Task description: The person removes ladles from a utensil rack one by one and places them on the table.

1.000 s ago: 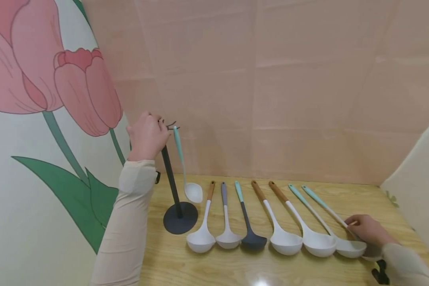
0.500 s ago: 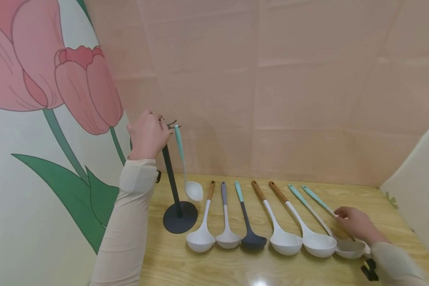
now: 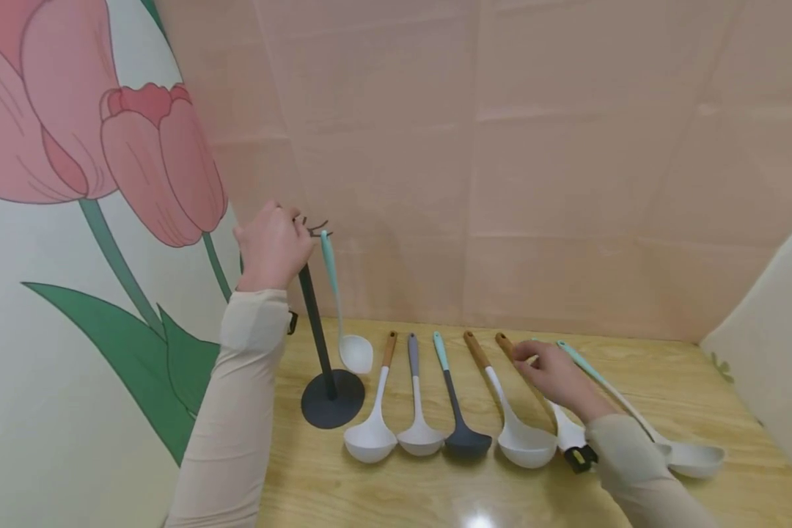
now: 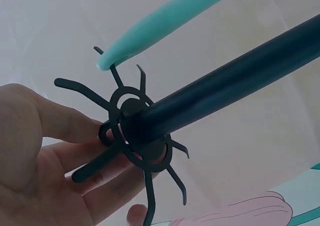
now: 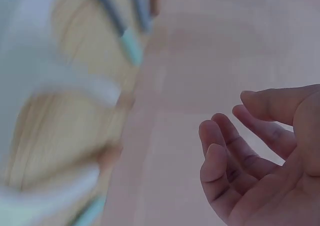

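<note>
My left hand (image 3: 273,248) grips the top of a black utensil stand (image 3: 316,334) with a round base. Up close in the left wrist view, thumb and fingers pinch the stand's hooked crown (image 4: 116,113). From one hook hangs a white ladle with a turquoise handle (image 3: 328,257), its bowl above the table. My right hand (image 3: 557,375) is over the right part of a ladle row, overlapping a brown-handled ladle (image 3: 504,343). In the right wrist view its fingers (image 5: 240,146) are loosely bent with nothing between them. It partly hides the ladles beneath.
Several ladles lie side by side on the wooden table (image 3: 409,499): a brown-handled white one (image 3: 369,442), a grey-handled one (image 3: 421,440), a black-bowled one (image 3: 468,442), another brown-handled one (image 3: 528,444). A turquoise-handled ladle (image 3: 696,460) lies furthest right. A pinkish cloth backdrop (image 3: 501,183) rises behind.
My right hand has moved left, away from the rightmost ladle to over the brown-handled ladles, uncovering the rightmost bowl. The left hand stays on the stand's top.
</note>
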A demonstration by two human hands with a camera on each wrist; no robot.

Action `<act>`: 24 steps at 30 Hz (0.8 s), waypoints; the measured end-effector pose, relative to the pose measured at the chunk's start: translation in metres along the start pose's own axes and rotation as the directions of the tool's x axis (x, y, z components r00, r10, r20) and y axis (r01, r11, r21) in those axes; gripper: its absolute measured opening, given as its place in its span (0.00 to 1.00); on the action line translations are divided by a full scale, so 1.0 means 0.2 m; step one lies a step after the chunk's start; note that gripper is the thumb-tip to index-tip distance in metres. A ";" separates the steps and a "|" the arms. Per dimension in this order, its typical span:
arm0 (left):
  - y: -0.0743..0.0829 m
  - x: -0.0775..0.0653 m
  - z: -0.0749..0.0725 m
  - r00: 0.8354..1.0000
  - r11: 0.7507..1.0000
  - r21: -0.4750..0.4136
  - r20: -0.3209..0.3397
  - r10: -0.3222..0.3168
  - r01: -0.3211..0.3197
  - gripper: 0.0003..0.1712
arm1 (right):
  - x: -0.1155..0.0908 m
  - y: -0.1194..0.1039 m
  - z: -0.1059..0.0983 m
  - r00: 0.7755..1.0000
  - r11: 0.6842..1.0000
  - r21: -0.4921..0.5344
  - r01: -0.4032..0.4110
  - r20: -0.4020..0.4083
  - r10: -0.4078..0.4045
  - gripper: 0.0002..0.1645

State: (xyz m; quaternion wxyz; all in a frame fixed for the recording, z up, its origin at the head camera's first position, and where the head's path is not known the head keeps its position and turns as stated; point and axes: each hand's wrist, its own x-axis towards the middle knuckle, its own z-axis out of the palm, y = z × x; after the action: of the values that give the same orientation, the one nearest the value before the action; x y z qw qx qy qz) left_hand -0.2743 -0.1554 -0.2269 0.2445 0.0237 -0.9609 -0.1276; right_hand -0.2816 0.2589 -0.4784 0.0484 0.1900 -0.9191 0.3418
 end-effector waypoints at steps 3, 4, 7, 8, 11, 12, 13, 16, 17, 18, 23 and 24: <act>0.00 0.00 -0.01 1.000 1.000 -0.004 0.021 -0.012 0.012 0.25 | 0.06 -0.13 0.10 1.000 0.998 0.060 0.025 0.013 -0.026 0.15; 0.00 0.00 -0.01 0.999 1.000 -0.010 0.029 -0.015 0.016 0.25 | 0.07 -0.17 0.13 1.000 0.997 0.076 0.025 0.015 -0.026 0.15; 0.01 0.00 -0.02 0.998 0.999 -0.027 0.056 -0.025 0.027 0.26 | 0.12 -0.28 0.21 0.999 0.993 0.115 0.039 0.020 -0.041 0.14; 0.01 0.00 -0.02 0.998 0.999 -0.034 0.062 -0.028 0.030 0.26 | 0.14 -0.32 0.24 0.999 0.991 0.130 0.042 0.025 -0.045 0.14; 0.00 0.00 -0.02 0.997 0.998 -0.051 0.070 -0.023 0.027 0.27 | 0.18 -0.43 0.32 0.998 0.986 0.163 0.044 0.040 -0.052 0.14; 0.00 0.00 -0.02 0.997 0.999 -0.048 0.072 -0.017 0.021 0.26 | 0.19 -0.47 0.34 0.997 0.983 0.180 0.044 0.048 -0.054 0.14; 0.00 0.00 -0.02 0.997 0.999 -0.045 0.076 -0.012 0.015 0.26 | 0.20 -0.51 0.37 0.997 0.980 0.192 0.050 0.056 -0.062 0.14; -0.01 0.00 -0.01 0.997 0.999 -0.031 0.081 -0.005 0.008 0.26 | 0.21 -0.61 0.44 0.994 0.968 0.243 0.054 0.084 -0.076 0.14; -0.02 -0.01 -0.01 0.997 1.000 -0.022 0.083 -0.008 0.009 0.26 | 0.22 -0.64 0.46 0.992 0.964 0.261 0.059 0.096 -0.087 0.14; -0.02 -0.01 -0.01 0.997 1.000 -0.011 0.081 -0.011 0.012 0.25 | 0.22 -0.66 0.48 0.990 0.958 0.279 0.065 0.105 -0.098 0.15; -0.03 -0.01 -0.01 0.997 0.999 0.015 0.076 -0.031 0.030 0.29 | 0.23 -0.75 0.57 0.981 0.940 0.329 0.095 0.130 -0.145 0.13; -0.03 -0.01 -0.01 0.996 0.999 0.019 0.081 -0.032 0.031 0.29 | 0.24 -0.76 0.59 0.979 0.936 0.338 0.100 0.132 -0.153 0.13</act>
State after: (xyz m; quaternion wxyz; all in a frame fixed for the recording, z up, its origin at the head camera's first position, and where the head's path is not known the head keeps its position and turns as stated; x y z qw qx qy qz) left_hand -0.2707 -0.1609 -0.2270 0.2030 0.0359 -0.9707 -0.1238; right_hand -0.2623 0.0627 -0.4652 -0.0343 0.2806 -0.8357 0.4708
